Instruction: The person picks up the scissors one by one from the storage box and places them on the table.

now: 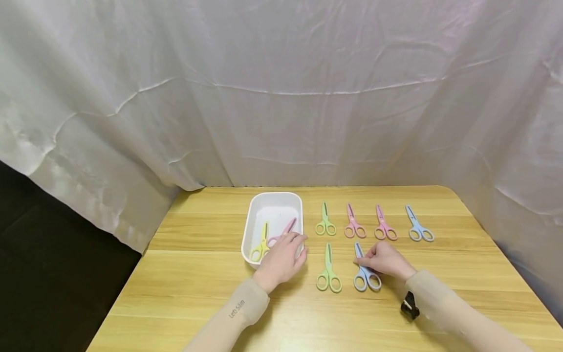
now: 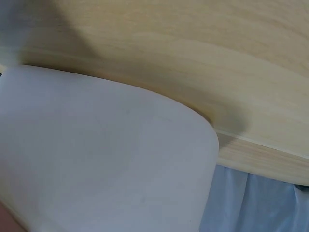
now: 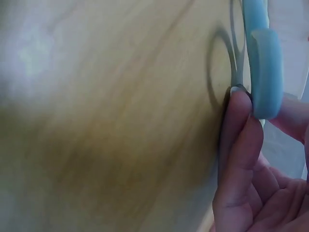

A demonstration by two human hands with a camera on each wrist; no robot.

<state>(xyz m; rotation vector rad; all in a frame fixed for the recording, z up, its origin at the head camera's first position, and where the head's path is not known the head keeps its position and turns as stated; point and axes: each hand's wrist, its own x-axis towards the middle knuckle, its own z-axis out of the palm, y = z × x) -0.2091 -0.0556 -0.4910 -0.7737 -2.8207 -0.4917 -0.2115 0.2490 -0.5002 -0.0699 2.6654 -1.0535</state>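
My right hand point(image 1: 389, 259) pinches a pair of light blue scissors point(image 1: 367, 281) near the middle, handle loops toward me. The right wrist view shows fingertips under the blue handle point(image 3: 268, 72), with its shadow on the wood. My left hand point(image 1: 281, 259) lies over the near right corner of a white plastic bin point(image 1: 248, 230), fingers loosely bent across its rim. Inside the bin are yellow scissors point(image 1: 260, 247) and pink scissors point(image 1: 288, 227), the latter partly hidden by the left hand. The left wrist view is mostly the bin's outer wall point(image 2: 106, 150).
Right of the bin, a back row holds green scissors point(image 1: 325, 226), two pink pairs point(image 1: 353, 227) and blue scissors point(image 1: 418, 229). Another green pair point(image 1: 329, 274) lies in front, left of the held scissors. A pale curtain point(image 1: 308, 122) hangs behind the wooden table point(image 1: 189, 274).
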